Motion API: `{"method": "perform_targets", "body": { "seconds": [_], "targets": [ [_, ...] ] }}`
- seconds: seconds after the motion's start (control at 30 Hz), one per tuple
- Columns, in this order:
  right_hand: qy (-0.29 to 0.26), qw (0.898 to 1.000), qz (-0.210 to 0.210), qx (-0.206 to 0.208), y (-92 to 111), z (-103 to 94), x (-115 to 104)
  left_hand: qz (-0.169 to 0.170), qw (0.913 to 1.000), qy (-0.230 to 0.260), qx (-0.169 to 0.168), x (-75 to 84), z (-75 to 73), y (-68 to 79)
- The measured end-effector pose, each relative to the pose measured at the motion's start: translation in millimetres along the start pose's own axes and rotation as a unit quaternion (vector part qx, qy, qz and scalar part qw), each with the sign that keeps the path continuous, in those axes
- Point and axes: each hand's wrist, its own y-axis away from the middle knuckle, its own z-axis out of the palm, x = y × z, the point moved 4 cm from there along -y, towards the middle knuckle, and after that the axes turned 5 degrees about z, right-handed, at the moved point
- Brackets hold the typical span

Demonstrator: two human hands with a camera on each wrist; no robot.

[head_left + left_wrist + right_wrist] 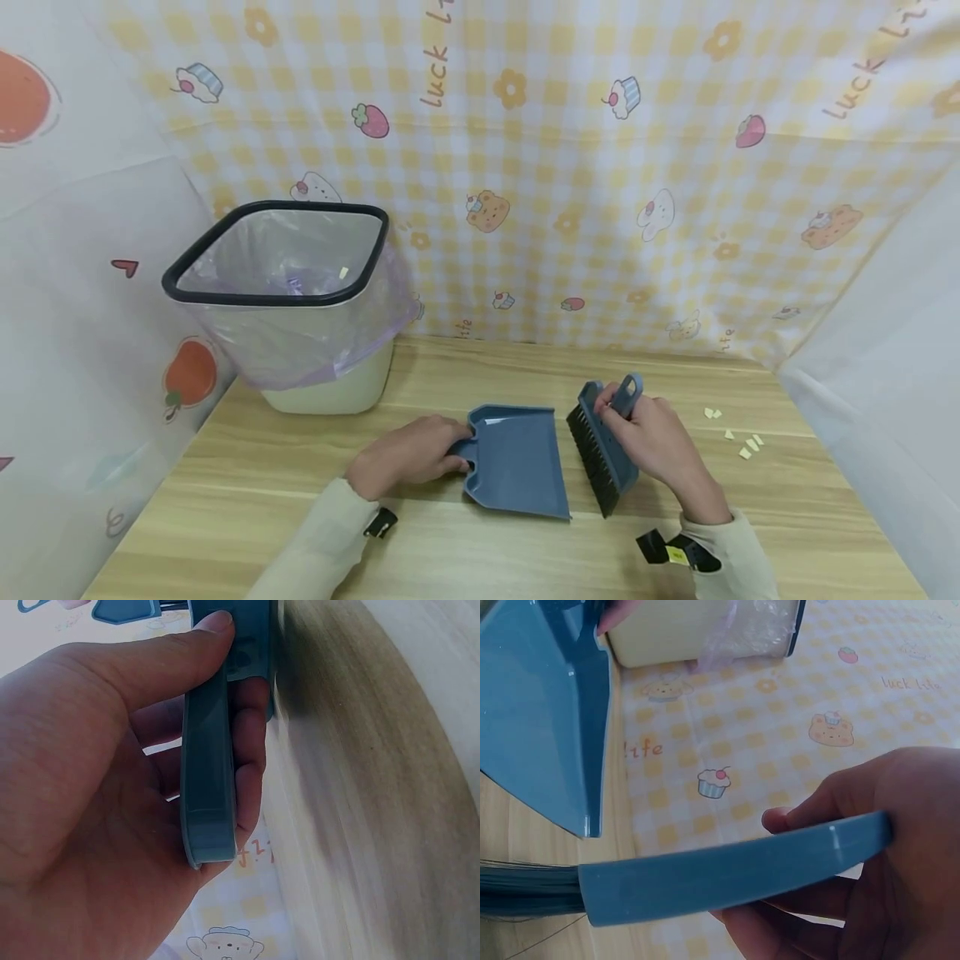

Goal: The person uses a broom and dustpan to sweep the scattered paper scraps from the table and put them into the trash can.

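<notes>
A blue dustpan (521, 462) lies on the wooden table with its wide lip toward the right. My left hand (412, 454) grips its short handle (208, 780); the left wrist view has the thumb on top and the fingers curled underneath. In my right hand (652, 433) is a blue hand brush (611, 446) with dark bristles (592, 462), held by the handle and tilted just beyond the dustpan's lip. The right wrist view puts the brush (720, 877) close to the dustpan (540, 712), with a small gap between them. Several small pale scraps (750, 444) lie right of the brush.
A cream bin (330, 396) with a black rim (273, 298) and a translucent purple liner stands at the back left. One pale scrap (343, 272) shows inside it. A yellow-checked cloth (555, 183) hangs behind the table (480, 558), and white cloth (892, 400) hangs at the sides.
</notes>
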Motion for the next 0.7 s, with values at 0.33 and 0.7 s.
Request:
{"method": "perform_targets", "body": {
  "seconds": [0.33,0.7],
  "targets": [
    [-0.005,1.000,-0.024,-0.008,3,-2.3,-1,0.001,1.0000,-0.007,0.001,-1.4,2.7,1.7],
    [0.022,0.998,0.029,0.042,11,-65.5,34,-0.003,1.0000,-0.007,0.004,-2.7,4.5,0.3]
  ]
}}
